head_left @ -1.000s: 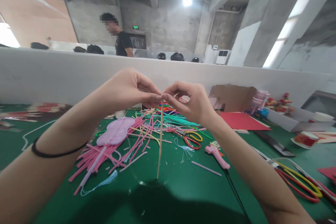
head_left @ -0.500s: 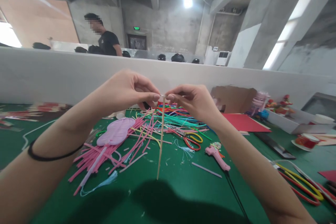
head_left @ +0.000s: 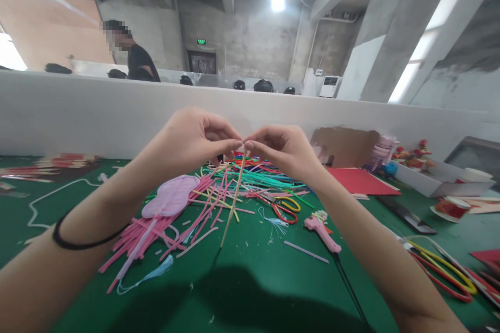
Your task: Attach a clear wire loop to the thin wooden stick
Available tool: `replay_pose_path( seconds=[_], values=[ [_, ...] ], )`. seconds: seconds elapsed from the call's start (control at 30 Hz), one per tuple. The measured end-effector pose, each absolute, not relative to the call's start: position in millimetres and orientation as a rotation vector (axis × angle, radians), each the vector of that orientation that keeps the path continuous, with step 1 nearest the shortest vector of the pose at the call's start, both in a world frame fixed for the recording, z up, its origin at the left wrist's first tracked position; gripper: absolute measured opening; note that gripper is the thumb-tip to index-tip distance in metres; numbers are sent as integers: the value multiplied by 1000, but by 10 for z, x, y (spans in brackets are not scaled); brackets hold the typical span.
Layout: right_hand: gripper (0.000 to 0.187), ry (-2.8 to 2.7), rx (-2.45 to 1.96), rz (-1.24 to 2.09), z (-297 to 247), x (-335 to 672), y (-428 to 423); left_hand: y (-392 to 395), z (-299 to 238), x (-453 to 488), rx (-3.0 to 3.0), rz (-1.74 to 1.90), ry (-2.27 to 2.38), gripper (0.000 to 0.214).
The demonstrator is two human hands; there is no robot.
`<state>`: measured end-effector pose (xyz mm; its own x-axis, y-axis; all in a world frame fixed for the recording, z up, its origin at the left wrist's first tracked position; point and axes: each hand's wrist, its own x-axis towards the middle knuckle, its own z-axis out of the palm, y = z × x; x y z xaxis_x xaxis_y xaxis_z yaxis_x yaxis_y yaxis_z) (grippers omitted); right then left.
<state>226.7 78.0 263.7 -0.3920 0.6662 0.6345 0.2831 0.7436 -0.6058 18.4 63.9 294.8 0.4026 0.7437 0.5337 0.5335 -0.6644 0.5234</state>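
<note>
My left hand [head_left: 193, 135] and my right hand [head_left: 283, 148] meet fingertip to fingertip above the table, both closed in a pinch. From their fingertips hangs a thin, pale yellow pipe cleaner [head_left: 235, 197], slanting down and slightly left; its top end is hidden by the fingers. Below my left hand lie a lilac fan-shaped piece [head_left: 172, 196] with a light blue tassel [head_left: 158, 269] and a bunch of pink pipe cleaners [head_left: 130, 239]. Under my right hand are scissors [head_left: 287, 208] with red and yellow handles, and a pile of green pipe cleaners [head_left: 261, 177].
A pink glue gun [head_left: 326, 237] with a black cord lies near my right forearm. Farther right are red paper [head_left: 359, 181], a black phone-like slab [head_left: 406, 214], a ribbon spool [head_left: 453, 208] and larger scissors [head_left: 445, 270]. A white partition [head_left: 97, 114] borders the table; a person [head_left: 138, 62] stands beyond.
My hands have closed together, hiding the small gap and thin shiny bit between the fingertips. The pipe cleaner's lower end has swung left. The person behind has moved left.
</note>
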Motion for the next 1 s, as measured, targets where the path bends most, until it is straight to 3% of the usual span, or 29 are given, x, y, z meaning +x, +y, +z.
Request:
replay_pose_path(
  seconds=[0.37,0.7,1.0],
  values=[
    [36,-1948,-702,440,2609,2278,799,692,2756,286,2361,1256,1083,24],
    [49,-1823,-736,857,2547,2372,1066,934,2793,230,2278,1185,1074,25],
    [40,-1941,-807,760,2638,2321,1126,1089,2794,245,2210,1154,1042,31]
  ],
)
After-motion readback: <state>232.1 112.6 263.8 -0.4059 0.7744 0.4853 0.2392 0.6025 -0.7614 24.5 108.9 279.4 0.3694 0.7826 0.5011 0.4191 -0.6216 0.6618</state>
